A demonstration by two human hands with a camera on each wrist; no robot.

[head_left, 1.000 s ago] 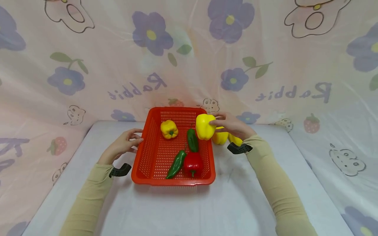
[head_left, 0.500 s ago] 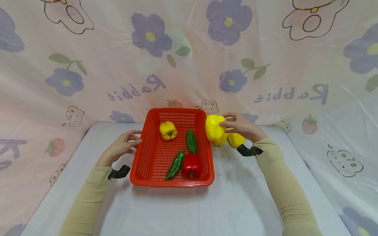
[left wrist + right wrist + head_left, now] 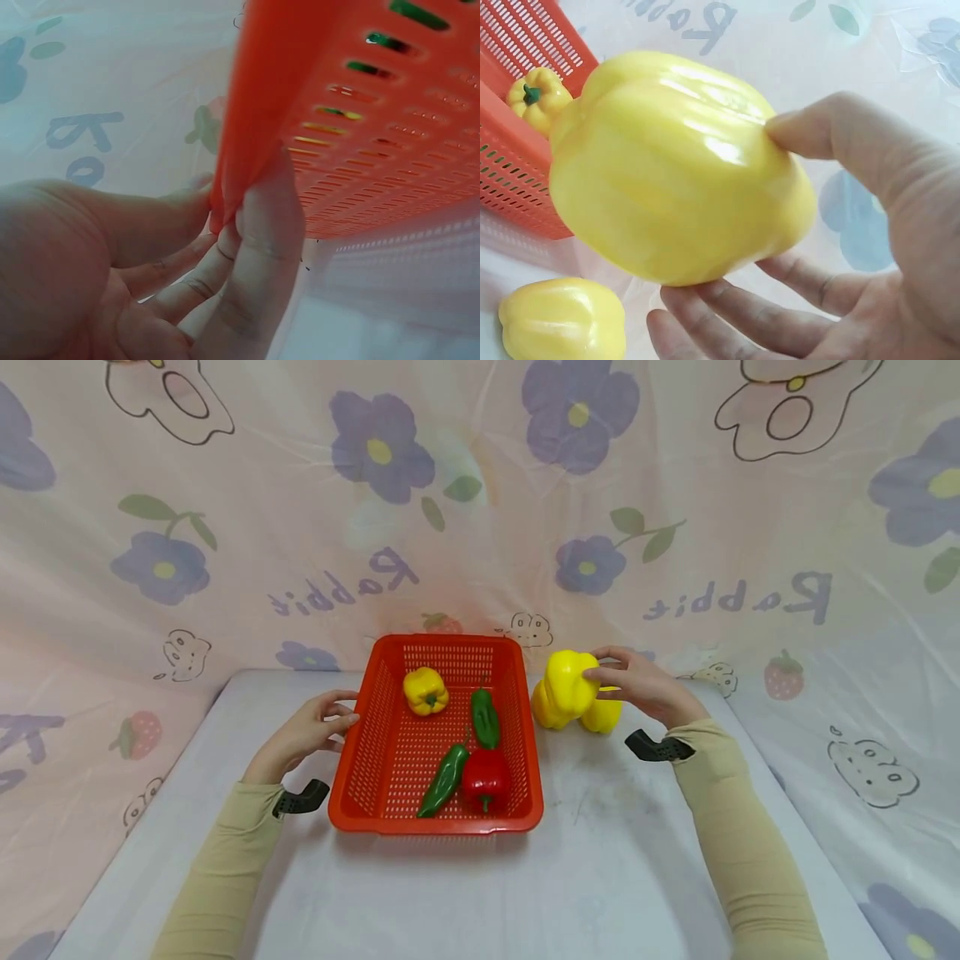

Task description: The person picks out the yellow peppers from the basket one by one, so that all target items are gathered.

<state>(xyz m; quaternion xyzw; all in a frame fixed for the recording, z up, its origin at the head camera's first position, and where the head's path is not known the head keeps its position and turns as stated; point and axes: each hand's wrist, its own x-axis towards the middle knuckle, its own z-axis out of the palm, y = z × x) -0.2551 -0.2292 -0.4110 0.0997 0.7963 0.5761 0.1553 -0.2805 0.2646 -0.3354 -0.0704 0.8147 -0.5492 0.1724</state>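
My right hand (image 3: 645, 685) holds a yellow bell pepper (image 3: 572, 683) between thumb and fingers, just right of the red basket. In the right wrist view this pepper (image 3: 675, 180) fills the middle, thumb on top and fingers beneath. Two more yellow bell peppers, one to the left (image 3: 547, 710) and one to the right (image 3: 602, 717), stand on the table, partly hidden by the held one. At the left, my left hand (image 3: 303, 735) pinches the rim of the red basket (image 3: 435, 827). In the left wrist view its thumb and fingers (image 3: 262, 247) lie on either side of the rim.
Inside the basket are a yellow bell pepper (image 3: 426, 692), two long green peppers, one at the right (image 3: 485, 718) and one at the front (image 3: 444, 781), and a red bell pepper (image 3: 486, 779). A printed curtain (image 3: 465, 552) hangs behind the white table (image 3: 450, 893).
My right hand has carried the yellow bell pepper rightward, from over the basket's right edge to beside it, above the other yellow peppers. The left hand stays on the rim.
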